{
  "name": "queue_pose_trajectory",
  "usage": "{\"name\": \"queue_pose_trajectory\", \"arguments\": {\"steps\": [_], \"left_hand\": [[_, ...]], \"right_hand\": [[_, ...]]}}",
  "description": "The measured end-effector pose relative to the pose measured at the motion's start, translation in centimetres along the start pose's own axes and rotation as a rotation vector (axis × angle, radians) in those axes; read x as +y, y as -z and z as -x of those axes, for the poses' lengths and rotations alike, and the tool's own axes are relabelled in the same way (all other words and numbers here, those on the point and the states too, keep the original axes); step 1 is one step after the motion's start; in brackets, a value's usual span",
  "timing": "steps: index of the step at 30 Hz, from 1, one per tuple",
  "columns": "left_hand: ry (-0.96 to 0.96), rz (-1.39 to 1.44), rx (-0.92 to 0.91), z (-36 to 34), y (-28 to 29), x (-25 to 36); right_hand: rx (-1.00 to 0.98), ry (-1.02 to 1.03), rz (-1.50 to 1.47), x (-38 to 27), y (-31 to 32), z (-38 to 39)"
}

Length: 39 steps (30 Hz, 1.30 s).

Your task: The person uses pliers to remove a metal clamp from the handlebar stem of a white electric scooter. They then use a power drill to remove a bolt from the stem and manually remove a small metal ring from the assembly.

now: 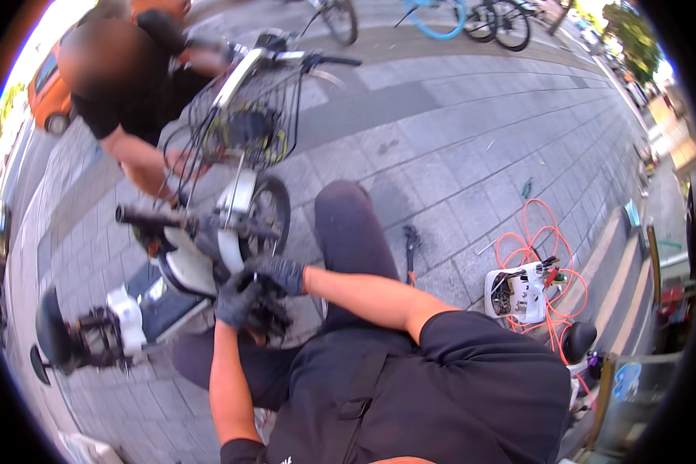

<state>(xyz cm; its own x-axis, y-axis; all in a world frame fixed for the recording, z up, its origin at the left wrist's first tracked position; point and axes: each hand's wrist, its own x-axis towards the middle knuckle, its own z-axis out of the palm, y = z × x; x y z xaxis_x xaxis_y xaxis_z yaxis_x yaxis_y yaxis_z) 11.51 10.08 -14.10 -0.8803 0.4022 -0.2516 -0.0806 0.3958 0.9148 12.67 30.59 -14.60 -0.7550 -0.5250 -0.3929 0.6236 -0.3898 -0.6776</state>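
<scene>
Both my hands, in dark gloves, are close together at the near end of a white and black electric scooter (189, 267). My left hand (238, 301) has its fingers curled at a dark part (271, 313) low on the scooter. My right hand (278, 274) presses in just beside it, its fingers bent and closed. What lies between the fingers of either hand is hidden. A black handlebar grip (153, 216) points left above the white panel. Behind my hands stands a wheel (271, 216) under a white mudguard.
Across from me a person (131, 100) leans over a black wire basket (247, 131). A dark tool with an orange handle (411, 251) lies right of my knee. Further right are a white tool tray (530, 298), a coiled orange hose (547, 230) and steps (615, 271).
</scene>
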Motion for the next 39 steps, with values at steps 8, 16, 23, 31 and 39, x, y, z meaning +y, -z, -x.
{"name": "queue_pose_trajectory", "arguments": {"steps": [8, 16, 23, 31, 39], "left_hand": [[0.063, 0.196, 0.03, 1.5, 1.3, 0.7], [0.017, 0.263, 0.192, 2.0, 2.5, 0.9], [-0.147, 0.364, 0.29, 3.5, 5.1, -0.1], [-0.634, 0.747, 0.228, 6.9, 12.4, 2.4], [-0.687, 1.018, 0.468, 9.6, 18.1, -0.1]], "right_hand": [[0.117, -0.039, 0.119, -0.3, -0.6, -0.5], [0.375, 0.005, 0.219, -3.6, 3.0, -1.6], [0.487, 0.271, -0.169, -13.1, 4.3, 3.1], [0.331, 0.426, -0.056, -19.9, 4.9, 0.8], [0.298, 0.204, 0.092, -15.6, 6.8, -5.4]]}}
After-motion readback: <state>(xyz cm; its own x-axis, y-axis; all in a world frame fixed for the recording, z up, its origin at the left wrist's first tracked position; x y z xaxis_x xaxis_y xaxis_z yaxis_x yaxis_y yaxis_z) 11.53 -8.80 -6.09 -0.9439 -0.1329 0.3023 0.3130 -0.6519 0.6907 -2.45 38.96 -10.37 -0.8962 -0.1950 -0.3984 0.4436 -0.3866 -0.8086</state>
